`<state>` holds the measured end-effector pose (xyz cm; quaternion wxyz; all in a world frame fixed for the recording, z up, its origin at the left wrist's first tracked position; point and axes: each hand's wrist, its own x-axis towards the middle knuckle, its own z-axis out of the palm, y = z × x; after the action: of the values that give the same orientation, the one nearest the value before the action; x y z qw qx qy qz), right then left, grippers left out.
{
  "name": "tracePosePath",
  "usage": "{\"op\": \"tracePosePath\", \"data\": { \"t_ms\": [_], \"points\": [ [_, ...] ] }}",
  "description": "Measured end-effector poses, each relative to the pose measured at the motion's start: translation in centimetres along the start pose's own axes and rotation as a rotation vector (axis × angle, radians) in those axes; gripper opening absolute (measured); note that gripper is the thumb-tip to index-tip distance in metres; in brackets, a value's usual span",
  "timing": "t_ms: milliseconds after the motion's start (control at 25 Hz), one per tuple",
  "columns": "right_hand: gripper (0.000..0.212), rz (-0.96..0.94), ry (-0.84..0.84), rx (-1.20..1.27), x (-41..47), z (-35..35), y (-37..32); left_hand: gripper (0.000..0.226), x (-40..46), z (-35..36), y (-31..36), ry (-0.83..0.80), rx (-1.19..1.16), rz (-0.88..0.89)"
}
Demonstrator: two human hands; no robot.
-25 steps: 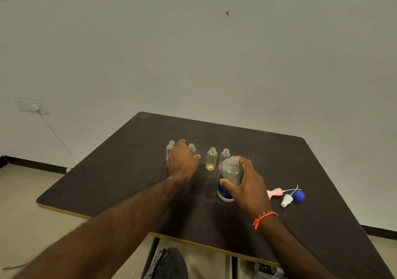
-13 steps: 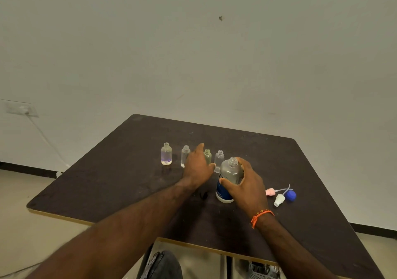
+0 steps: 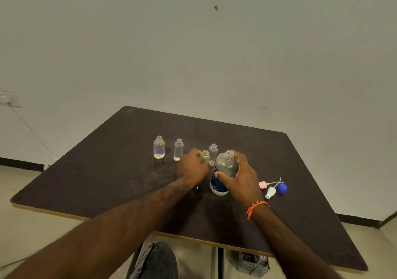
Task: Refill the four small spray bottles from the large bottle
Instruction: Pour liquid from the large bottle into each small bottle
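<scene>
Gripping the uncapped large bottle point(image 3: 223, 171) with your right hand point(image 3: 241, 179), fingers clamped around it, your left hand point(image 3: 191, 169) closes around a small yellowish bottle point(image 3: 205, 156) on the dark surface point(image 3: 120, 171)

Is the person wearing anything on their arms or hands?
Both arms are bare, with no sleeves, gloves or rings in view. The left hand and its wrist wear nothing. The right hand has an orange thread bracelet tied around the wrist, with a few loose ends hanging off it.
</scene>
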<state>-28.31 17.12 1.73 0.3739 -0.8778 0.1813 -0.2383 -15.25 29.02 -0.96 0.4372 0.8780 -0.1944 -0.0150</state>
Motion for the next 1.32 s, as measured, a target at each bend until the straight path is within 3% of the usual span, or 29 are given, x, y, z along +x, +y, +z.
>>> {"op": "tracePosePath", "data": {
  "t_ms": [240,480,800,1320],
  "points": [
    [0.077,-0.048,-0.002,0.064,-0.5,0.4,-0.6,0.032,-4.3,-3.9,-2.9,-0.074,0.069,0.189],
    [0.073,-0.332,-0.136,-0.357,-0.2,0.6,-2.0,0.041,-4.9,-6.0,-4.7,-0.094,0.09,0.265],
    [0.072,-0.37,-0.178,-0.82,-0.1,0.8,-3.0,0.046,-5.0,-5.9,-4.7,-0.06,0.167,0.332],
    [0.069,-0.436,-0.184,-0.954,-0.1,0.6,-3.2,0.052,-5.0,-5.7,-4.8,-0.049,0.179,0.347]
  ]
}}
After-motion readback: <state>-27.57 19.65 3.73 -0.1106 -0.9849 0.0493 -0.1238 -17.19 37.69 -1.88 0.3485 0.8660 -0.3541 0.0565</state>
